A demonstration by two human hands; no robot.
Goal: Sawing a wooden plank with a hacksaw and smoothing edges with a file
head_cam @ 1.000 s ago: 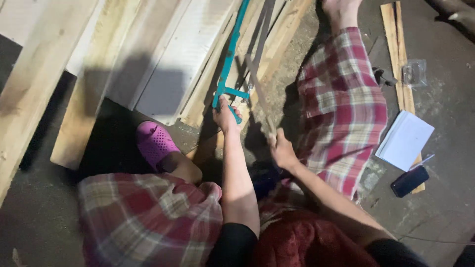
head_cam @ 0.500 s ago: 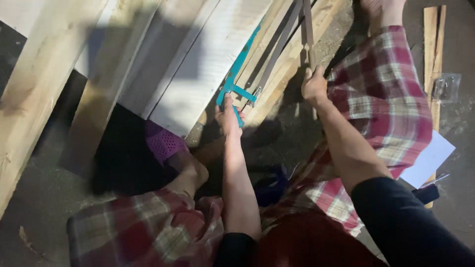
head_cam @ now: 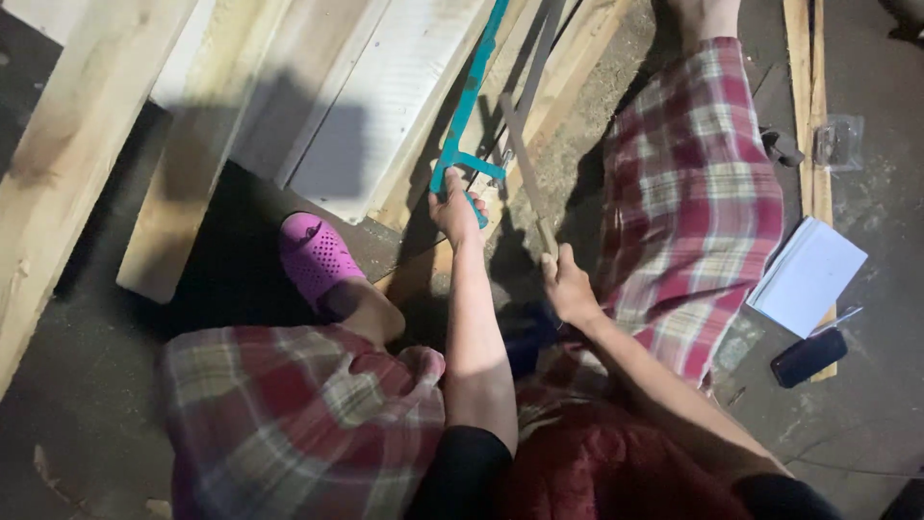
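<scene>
Sitting on the grey concrete floor point(head_cam: 866, 116), legs apart in red checked shorts point(head_cam: 703, 173). Gripping the long teal metal saw frame point(head_cam: 472, 87) with the left hand point(head_cam: 457, 207), fingers shut tight round its lower end. Pinching the thin grey wooden strip point(head_cam: 520, 144) with the right hand point(head_cam: 568, 284), fingers curled closed on the near tip. Saw frame and strip both pointing up and away, just beside each other, lying across the pale wooden planks point(head_cam: 58, 164) between the 2 legs.

Looks risky in a few ways:

1. Holding the strip only at 1 end, so probably wobbly. Could bend, jump or snap under a push from the saw.
2. Keeping the right hand near the saw. Might get nicked after a slip.
3. Resting a bare knee and a foot in a pink holey rubber shoe point(head_cam: 313, 255) just beside the work. Could get scraped or poked by a splinter.
4. Working in dim light with dark shadows. Hard to see the blade, so easy to go crooked.

Well apart on the right: a white notebook point(head_cam: 807, 274) and a black phone point(head_cam: 808, 356), likely safe there.
</scene>
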